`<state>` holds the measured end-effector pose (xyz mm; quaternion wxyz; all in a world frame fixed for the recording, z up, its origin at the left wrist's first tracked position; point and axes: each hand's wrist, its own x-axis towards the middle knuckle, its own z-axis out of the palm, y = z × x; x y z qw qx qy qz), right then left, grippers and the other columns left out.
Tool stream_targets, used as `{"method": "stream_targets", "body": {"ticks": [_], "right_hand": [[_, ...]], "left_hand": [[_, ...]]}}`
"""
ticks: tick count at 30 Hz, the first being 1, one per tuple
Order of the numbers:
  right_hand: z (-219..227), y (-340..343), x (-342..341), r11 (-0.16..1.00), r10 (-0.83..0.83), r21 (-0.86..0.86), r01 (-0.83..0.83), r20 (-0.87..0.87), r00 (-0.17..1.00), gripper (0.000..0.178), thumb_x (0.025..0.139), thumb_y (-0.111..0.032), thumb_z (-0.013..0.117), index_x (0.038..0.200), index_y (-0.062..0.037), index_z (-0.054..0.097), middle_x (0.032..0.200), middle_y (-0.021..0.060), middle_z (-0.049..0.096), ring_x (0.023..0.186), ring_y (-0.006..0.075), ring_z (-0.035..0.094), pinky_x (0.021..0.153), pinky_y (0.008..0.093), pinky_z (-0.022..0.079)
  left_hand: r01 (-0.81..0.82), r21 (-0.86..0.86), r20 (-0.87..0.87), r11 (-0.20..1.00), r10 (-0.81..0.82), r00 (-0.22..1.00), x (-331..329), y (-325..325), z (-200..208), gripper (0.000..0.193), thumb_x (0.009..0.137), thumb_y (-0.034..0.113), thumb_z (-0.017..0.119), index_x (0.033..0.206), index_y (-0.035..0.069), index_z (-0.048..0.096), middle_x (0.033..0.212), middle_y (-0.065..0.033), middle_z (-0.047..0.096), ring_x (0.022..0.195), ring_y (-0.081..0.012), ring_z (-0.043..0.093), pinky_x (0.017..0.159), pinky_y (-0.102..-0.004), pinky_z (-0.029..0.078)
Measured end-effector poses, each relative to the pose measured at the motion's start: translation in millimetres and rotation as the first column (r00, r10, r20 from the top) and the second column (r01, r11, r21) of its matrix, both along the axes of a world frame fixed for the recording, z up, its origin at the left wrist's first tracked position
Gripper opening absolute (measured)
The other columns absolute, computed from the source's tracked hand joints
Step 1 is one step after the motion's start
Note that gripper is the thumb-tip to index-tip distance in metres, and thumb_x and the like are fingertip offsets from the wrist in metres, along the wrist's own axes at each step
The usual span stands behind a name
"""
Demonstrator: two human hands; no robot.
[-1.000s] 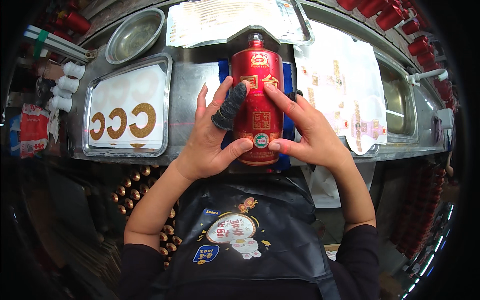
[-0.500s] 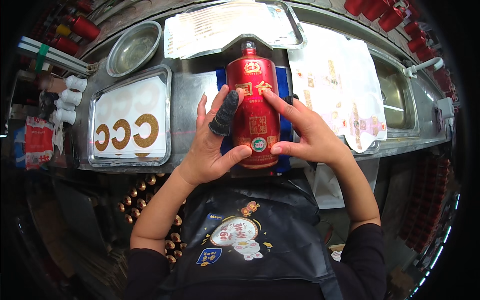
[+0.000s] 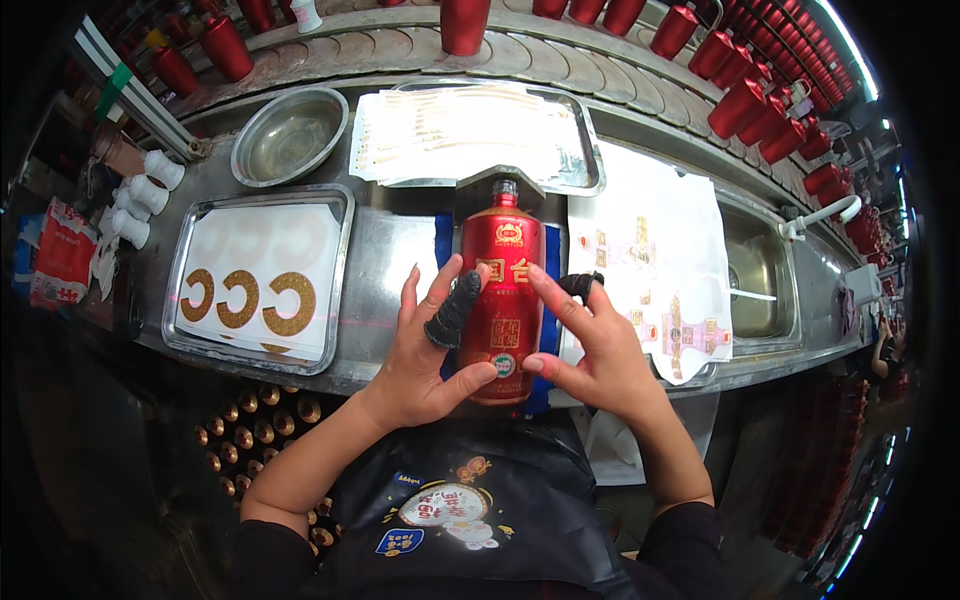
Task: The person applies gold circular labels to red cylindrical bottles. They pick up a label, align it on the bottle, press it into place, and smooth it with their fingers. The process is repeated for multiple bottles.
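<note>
A red bottle (image 3: 503,310) with gold markings, a small round green-and-white sticker low on its front and a dark neck lies on its back on a blue cloth (image 3: 443,245), its neck toward the far side. My left hand (image 3: 425,350) is at its left side, fingers spread; a black cover wraps one finger. Its thumb tip and fingertips reach the bottle's left edge. From the other side, my right hand (image 3: 600,360) has its thumb and forefinger stretched onto the bottle's right edge. A black cover also shows on one of its fingers. Neither hand is wrapped round the bottle.
To the left, a metal tray (image 3: 345,265) holds a sheet with gold C-shaped pieces; a metal bowl (image 3: 292,140) stands behind it. Decal sheets (image 3: 640,230) lie at right, beside a sink (image 3: 765,270). Beyond, red bottles (image 3: 465,25) stand on a slatted conveyor (image 3: 390,48).
The view has tilted up, showing more of the conveyor and its bottles. Both hands stay beside the bottle; the right fingers have shifted slightly toward its right edge.
</note>
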<state>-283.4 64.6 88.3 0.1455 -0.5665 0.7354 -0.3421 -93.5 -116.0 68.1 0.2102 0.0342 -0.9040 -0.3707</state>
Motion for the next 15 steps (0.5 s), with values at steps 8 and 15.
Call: {"method": "stream_targets", "body": {"ticks": [8, 15], "right_hand": [[2, -8, 0, 0.995, 0.033, 0.089, -0.041, 0.083, 0.996, 0.082, 0.084, -0.049, 0.077, 0.156, -0.0340, 0.041, 0.090, 0.0176, 0.048, 0.072, 0.0322, 0.057, 0.068, 0.0415, 0.048], [6, -12, 1, 0.997, 0.042, 0.058, -0.048, 0.087, 0.995, 0.084, 0.081, -0.047, 0.080, 0.155, -0.0328, 0.043, 0.091, 0.0177, 0.049, 0.074, 0.0331, 0.057, 0.069, 0.0416, 0.048]], "left_hand": [[-0.025, -0.027, 0.002, 0.999, 0.025, 1.000, -2, 0, 3, 0.083, 0.090, 0.042, 0.071, 0.157, 0.010, 0.033, 0.159, -0.0125, 0.041, 0.153, -0.0353, 0.025, 0.119, -0.0662, 0.005], [-0.022, -0.030, -0.030, 0.999, 0.021, 0.999, -1, 0, 5, 0.080, 0.091, 0.040, 0.071, 0.157, 0.011, 0.036, 0.157, -0.0130, 0.045, 0.153, -0.0369, 0.026, 0.118, -0.0666, 0.003]]}}
